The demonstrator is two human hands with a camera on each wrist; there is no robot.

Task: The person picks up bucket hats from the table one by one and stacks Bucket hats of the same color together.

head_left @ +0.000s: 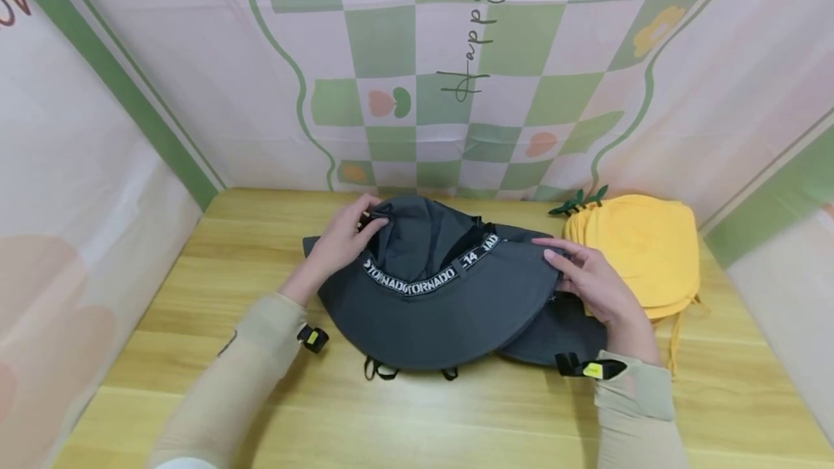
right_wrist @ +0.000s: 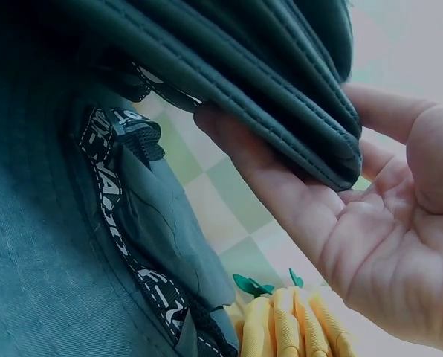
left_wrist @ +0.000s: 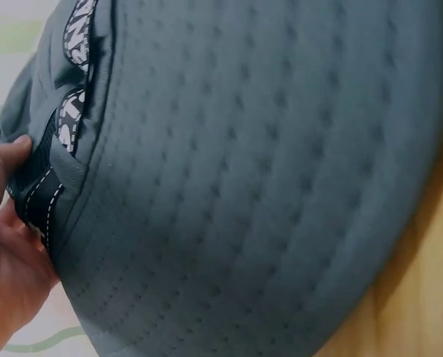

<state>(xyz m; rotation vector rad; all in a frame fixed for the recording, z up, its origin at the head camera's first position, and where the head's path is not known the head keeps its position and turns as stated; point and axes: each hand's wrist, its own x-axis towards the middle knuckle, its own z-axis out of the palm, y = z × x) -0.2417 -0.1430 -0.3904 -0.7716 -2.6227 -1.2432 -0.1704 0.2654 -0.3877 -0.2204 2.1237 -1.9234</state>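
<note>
A dark grey wide-brimmed sun hat [head_left: 423, 328] lies crown opening up, with TORNADO lettering on its inner band [head_left: 407, 285]. My left hand [head_left: 342, 241] pinches its left edge near the band, thumb on top; the left wrist view shows the brim's stitched rows beside that hand. At the other end my right hand [head_left: 599, 284] grips the brim between thumb and fingers. In the right wrist view several stacked brim edges [right_wrist: 281, 111] sit in this hand. Another dark brim [head_left: 554, 335] shows partly below, mostly covered by the upper hat.
Yellow stacked hats [head_left: 641, 252] with green leaf sprouts [head_left: 580, 201] stand right of the dark hats, close to my right hand. Black cord loops [head_left: 384, 370] poke out under the front brim. Behind the wooden table [head_left: 391, 425] hangs a checkered cloth [head_left: 449, 100].
</note>
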